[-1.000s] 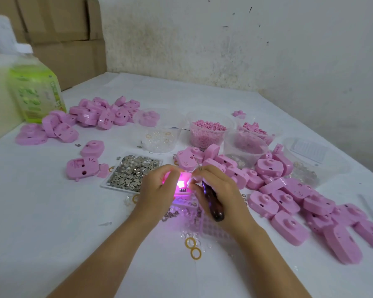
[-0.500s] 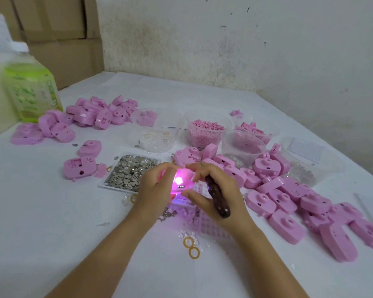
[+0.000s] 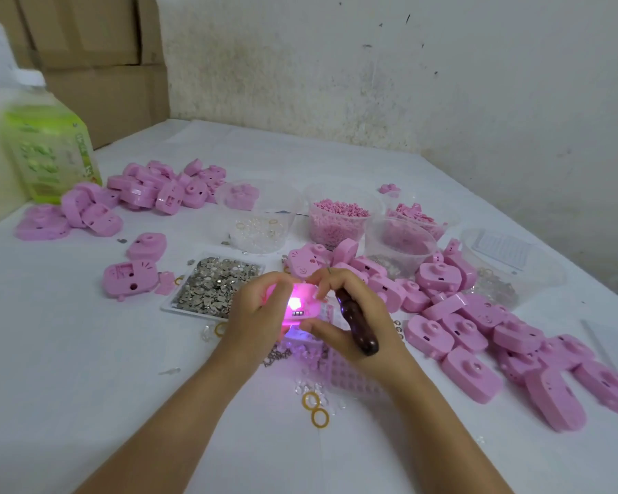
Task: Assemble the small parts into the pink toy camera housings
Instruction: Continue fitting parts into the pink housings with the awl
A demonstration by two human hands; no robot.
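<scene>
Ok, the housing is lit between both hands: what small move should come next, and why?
Probably lower the glowing housing onto the table beside the pink housings on the right. Its light is on, suggesting the fitted part works; left hand and right hand both pinch it, and the dark-handled tool lies tucked in the right palm.

Soft, even room light, no hard shadows.
Pink glow in housing (image 3: 302, 304) blows out; frame edges bend, bottle (image 3: 49, 151) blurred at L.
</scene>
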